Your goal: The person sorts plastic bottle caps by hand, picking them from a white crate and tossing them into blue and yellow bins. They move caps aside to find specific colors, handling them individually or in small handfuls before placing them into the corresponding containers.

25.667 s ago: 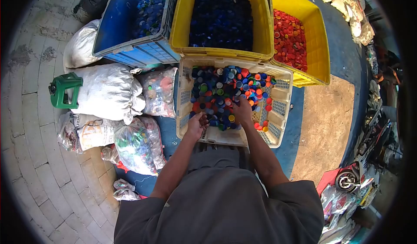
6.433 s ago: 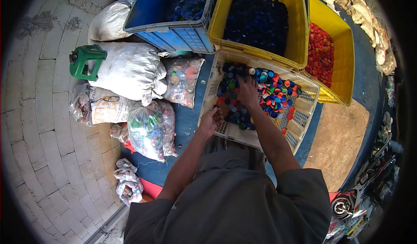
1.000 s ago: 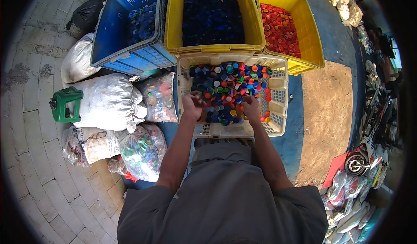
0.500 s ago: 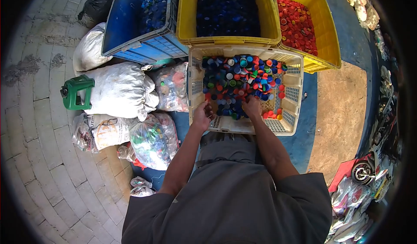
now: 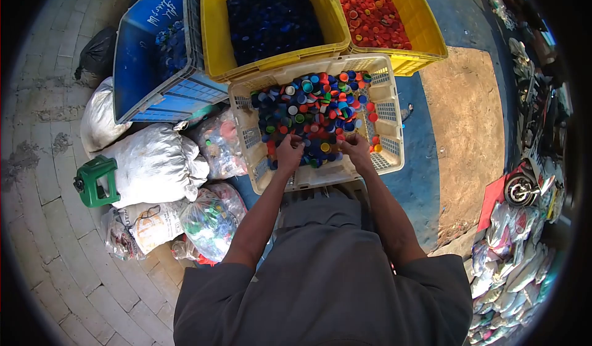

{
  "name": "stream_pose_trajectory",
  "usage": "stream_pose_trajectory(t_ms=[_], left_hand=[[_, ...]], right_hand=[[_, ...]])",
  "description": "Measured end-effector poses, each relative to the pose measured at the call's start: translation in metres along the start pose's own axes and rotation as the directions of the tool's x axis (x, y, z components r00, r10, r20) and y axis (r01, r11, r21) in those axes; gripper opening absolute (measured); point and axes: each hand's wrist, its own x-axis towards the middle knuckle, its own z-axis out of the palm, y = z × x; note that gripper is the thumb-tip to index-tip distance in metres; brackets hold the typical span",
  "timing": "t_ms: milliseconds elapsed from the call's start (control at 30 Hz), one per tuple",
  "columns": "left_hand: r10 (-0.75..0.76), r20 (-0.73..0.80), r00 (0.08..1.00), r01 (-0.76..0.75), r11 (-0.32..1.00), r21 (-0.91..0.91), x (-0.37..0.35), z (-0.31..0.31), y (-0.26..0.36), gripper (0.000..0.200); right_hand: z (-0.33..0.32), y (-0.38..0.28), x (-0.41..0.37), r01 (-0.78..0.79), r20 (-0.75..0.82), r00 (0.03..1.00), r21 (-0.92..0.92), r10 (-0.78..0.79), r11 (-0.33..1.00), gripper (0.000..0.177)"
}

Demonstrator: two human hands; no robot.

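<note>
In front of me stands a cream plastic crate (image 5: pixel 396 124) with slotted sides, tilted a little in the view. Loose plastic bottle caps (image 5: pixel 308 109) in blue, red, green, white and orange are spread over its floor. My left hand (image 5: pixel 290 153) is over the crate's near left part, fingers curled together among the caps. Nearer the crate's right side, my right hand (image 5: pixel 356 151) has its fingertips drawn together just above the caps. What either hand pinches, if anything, is too small to make out.
Behind the crate are a blue bin (image 5: pixel 139 69) with some blue caps, a yellow bin (image 5: pixel 216 44) of dark blue caps and another yellow bin (image 5: pixel 425 35) of red caps. White sacks (image 5: pixel 154 164), a green container (image 5: pixel 97 183) and a clear bag (image 5: pixel 209 219) lie left.
The view has turned, so the crate and bins appear farther left and tilted. My left hand has moved farther in over the caps; my right hand is still over the crate's near side.
</note>
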Motion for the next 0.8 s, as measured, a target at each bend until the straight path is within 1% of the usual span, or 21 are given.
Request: stream_pose_trajectory(t_ms=[33, 67, 133, 167, 200, 233, 333, 433, 533, 633, 733, 800], left_hand=[[0.075, 0.019, 0.997, -0.077, 0.988, 0.132, 0.007, 0.004, 0.002, 0.030], [0.158, 0.011, 0.987, -0.157, 0.965, 0.208, 0.013, 0.009, 0.004, 0.030], [0.322, 0.004, 0.947, -0.302, 0.885, 0.354, 0.025, 0.015, 0.007, 0.030], [0.342, 0.030, 0.939, -0.326, 0.860, 0.392, 0.031, 0.017, 0.008, 0.030], [0.362, 0.054, 0.931, -0.349, 0.833, 0.429, 0.038, 0.017, 0.009, 0.031], [0.380, 0.077, 0.922, -0.370, 0.803, 0.467, 0.043, 0.019, 0.009, 0.031], [0.367, 0.108, 0.924, -0.364, 0.754, 0.547, 0.048, 0.021, 0.013, 0.030], [0.329, 0.132, 0.935, -0.347, 0.773, 0.531, 0.054, 0.022, 0.008, 0.026], [0.304, 0.059, 0.951, -0.297, 0.841, 0.453, 0.057, 0.024, 0.003, 0.022], [0.256, -0.047, 0.966, -0.229, 0.923, 0.310, 0.056, 0.023, 0.003, 0.022], [0.141, -0.024, 0.990, -0.136, 0.980, 0.148, 0.051, 0.016, 0.008, 0.021], [-0.018, -0.015, 1.000, 0.017, 0.996, -0.092, 0.047, 0.013, 0.011, 0.020]], right_hand=[[-0.005, -0.010, -0.009, -0.017, 0.023, 1.000, 0.119, 0.014, 0.993, 0.029], [-0.010, -0.021, -0.017, -0.063, 0.055, 0.997, 0.126, 0.056, 0.990, 0.035], [-0.017, -0.030, -0.029, -0.121, 0.087, 0.991, 0.258, 0.102, 0.959, 0.036], [-0.020, -0.034, -0.036, -0.152, 0.111, 0.986, 0.321, 0.122, 0.935, 0.037], [-0.022, -0.039, -0.044, -0.202, 0.134, 0.978, 0.404, 0.160, 0.892, 0.031], [-0.023, -0.038, -0.049, -0.200, 0.127, 0.979, 0.453, 0.159, 0.869, 0.028], [-0.023, -0.037, -0.061, -0.210, 0.132, 0.978, 0.583, 0.163, 0.785, 0.024], [-0.019, -0.034, -0.065, -0.229, 0.152, 0.973, 0.591, 0.172, 0.773, 0.024], [-0.013, -0.029, -0.063, -0.257, 0.160, 0.966, 0.550, 0.203, 0.795, 0.023], [-0.006, -0.032, -0.061, -0.273, 0.189, 0.961, 0.563, 0.200, 0.780, 0.022], [-0.004, -0.032, -0.053, -0.295, 0.233, 0.953, 0.572, 0.193, 0.765, 0.022], [-0.003, -0.033, -0.047, -0.310, 0.249, 0.948, 0.581, 0.198, 0.753, 0.022]])
